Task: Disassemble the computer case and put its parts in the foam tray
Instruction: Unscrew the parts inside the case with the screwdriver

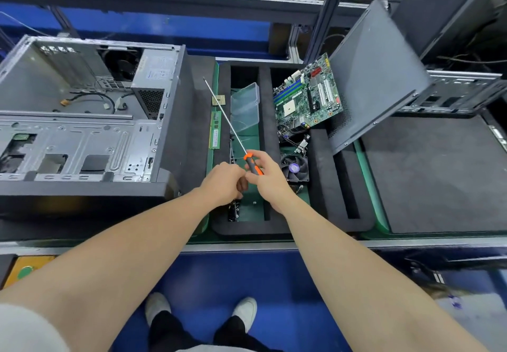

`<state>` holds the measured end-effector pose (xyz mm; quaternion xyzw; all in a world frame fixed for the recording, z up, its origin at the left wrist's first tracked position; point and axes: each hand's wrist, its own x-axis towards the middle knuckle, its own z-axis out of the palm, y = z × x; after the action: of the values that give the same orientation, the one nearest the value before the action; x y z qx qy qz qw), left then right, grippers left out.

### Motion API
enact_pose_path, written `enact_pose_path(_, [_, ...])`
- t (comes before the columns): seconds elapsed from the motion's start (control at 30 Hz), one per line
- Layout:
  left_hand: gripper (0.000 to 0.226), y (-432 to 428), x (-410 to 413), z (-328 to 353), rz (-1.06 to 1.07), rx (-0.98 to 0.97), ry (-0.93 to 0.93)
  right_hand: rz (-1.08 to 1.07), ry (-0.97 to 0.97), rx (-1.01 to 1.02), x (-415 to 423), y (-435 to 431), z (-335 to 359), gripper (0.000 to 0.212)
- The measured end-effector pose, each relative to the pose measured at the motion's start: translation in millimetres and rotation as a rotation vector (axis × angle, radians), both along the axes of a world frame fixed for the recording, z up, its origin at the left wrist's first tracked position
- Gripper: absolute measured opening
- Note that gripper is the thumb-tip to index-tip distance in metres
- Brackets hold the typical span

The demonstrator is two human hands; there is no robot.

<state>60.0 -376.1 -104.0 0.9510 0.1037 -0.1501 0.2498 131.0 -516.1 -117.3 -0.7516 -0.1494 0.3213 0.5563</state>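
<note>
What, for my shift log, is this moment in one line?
right hand grips screwdriver | left hand curled beside handle, grasp unclear | motherboard, fan in foam tray | case open

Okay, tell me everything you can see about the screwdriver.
The screwdriver has a long, thin metal shaft and an orange and black handle, likely plastic or rubber. It tilts, tip pointing away and left, above the foam tray. The right hand grips the handle; the left hand is beside it, contact unclear.
</note>
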Motion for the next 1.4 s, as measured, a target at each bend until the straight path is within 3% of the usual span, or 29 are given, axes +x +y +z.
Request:
enact_pose_path(0.1, [0.009, 0, 0, 8, 0.132, -0.064, -0.12, -0.08, 0.02, 0.066, -2, 3, 3, 0.056])
enact_pose_path(0.17, [0.017, 2, 4, 21, 0.227, -0.061, -0.224, -0.139, 0.026, 0.113, -2, 8, 8, 0.056])
enact_pose_path(0.33, [0.086, 9, 14, 71, 0.18, -0.049, -0.424, -0.235, 0.075, 0.283, 1, 28, 40, 0.047])
enact_pose_path(0.53, [0.068, 54, 13, 121, 0.194, 0.109, -0.598, -0.188, 0.059, 0.485, 2, 65, 101, 0.043])
enact_pose_path(0.73, [0.066, 139, -31, 167, 0.409, 0.283, -0.775, -0.026, -0.248, 0.457, -13, 110, 158, 0.041])
enact_pose_path(0.87, [0.061, 194, -74, 183, 0.603, 0.359, -0.69, -0.034, -0.366, 0.507, -38, 156, 192, 0.027])
enact_pose_path(1.0, [0.054, 243, -120, 188, 0.61, 0.329, -0.62, -0.048, -0.419, 0.611, -67, 199, 226, 0.01])
enact_pose_path(1.13, [0.038, 286, -160, 190, 0.61, 0.283, -0.674, -0.085, -0.52, 0.681, -91, 242, 267, 0.018])
enact_pose_path(1.23, [0.026, 311, -184, 188, 0.51, 0.192, -0.629, -0.047, -0.689, 0.701, -109, 274, 294, 0.02])
enact_pose_path(1.4, [0.018, 338, -204, 186, 0.207, 0.026, -0.379, 0.005, -0.936, 0.634, -142, 326, 317, 0.024])
